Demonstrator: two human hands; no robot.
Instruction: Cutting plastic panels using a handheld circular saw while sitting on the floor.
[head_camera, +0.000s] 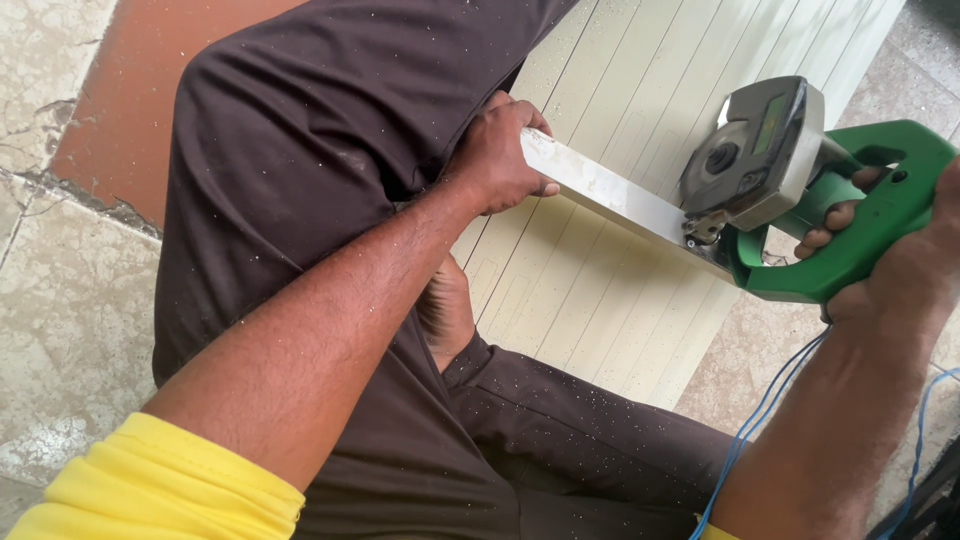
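Note:
My left hand (503, 158) grips one end of a pale metal bar (610, 192) that lies slanted over a cream ribbed panel (600, 270). My right hand (900, 255) is closed around the green handle of a hand-held circular cutter (800, 190). The cutter's grey blade guard (757, 150) sits on the bar's far end, and the blade itself is hidden under the guard. My knee in dark brown trousers (300, 150) rises just left of the left hand.
The cream panel lies on a cracked tiled floor (60, 300) with a reddish patch (140, 70) at top left. A blue cord (770, 400) hangs from the cutter past my right forearm. White dust specks cover the trousers.

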